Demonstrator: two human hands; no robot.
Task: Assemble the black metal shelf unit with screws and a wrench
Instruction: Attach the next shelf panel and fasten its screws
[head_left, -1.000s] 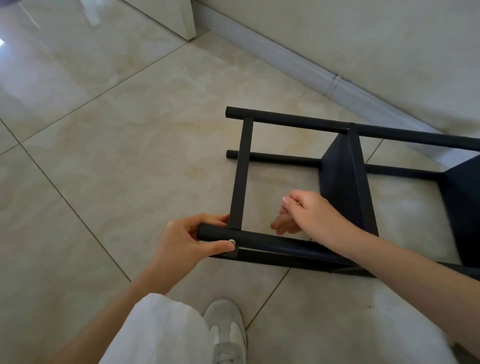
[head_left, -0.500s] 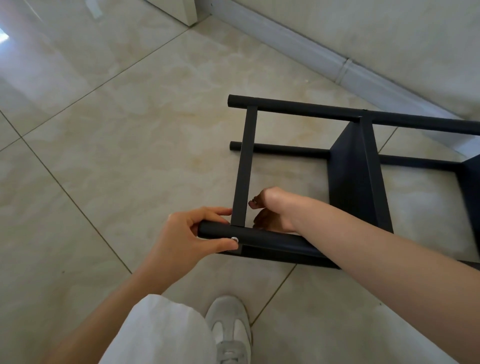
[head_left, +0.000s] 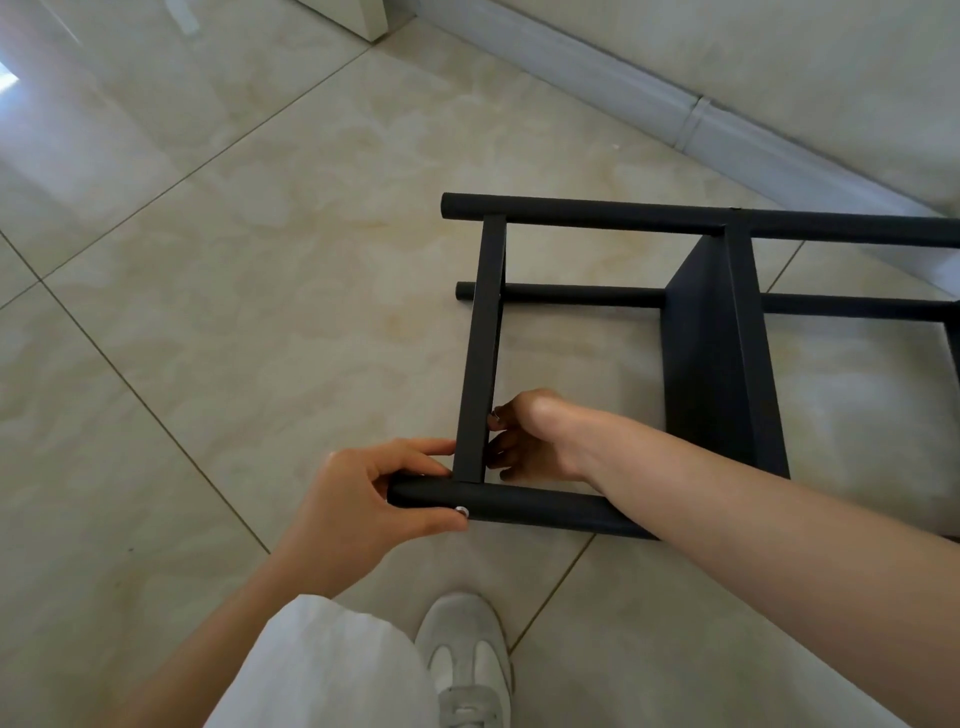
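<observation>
Since a second ago, right hand (head_left: 535, 439) has dropped from above the near tube into the frame opening, its fingers now curled at the inner face of the flat crossbar.

Nearest: white trouser leg (head_left: 322, 670) and pale grey sneaker (head_left: 467, 660), planted on the tiled floor (head_left: 234, 312).

Left hand (head_left: 358, 493): fingers and thumb wrapped round the open end of the near tube (head_left: 535, 506), thumb tip touching a silver screw head (head_left: 461, 512) set in the tube's side.

Right hand: forearm crosses over the near tube; fingertips pinch something small and silvery against the crossbar (head_left: 480, 353), too small to identify.

Black metal shelf unit (head_left: 717, 364): lies on its side on the floor, just ahead of the sneaker. Near tube and far upper tube (head_left: 597, 215) run left to right, joined at the left end by the flat crossbar. A third tube (head_left: 571, 293) lies lower and behind. One black shelf panel (head_left: 701, 358) stands on edge between the tubes, right of the hands; a second panel is cut off by the right frame edge.

Farthest: pale baseboard (head_left: 649, 98) along the wall, running diagonally; a white cabinet corner (head_left: 358, 15) at the top edge.
</observation>
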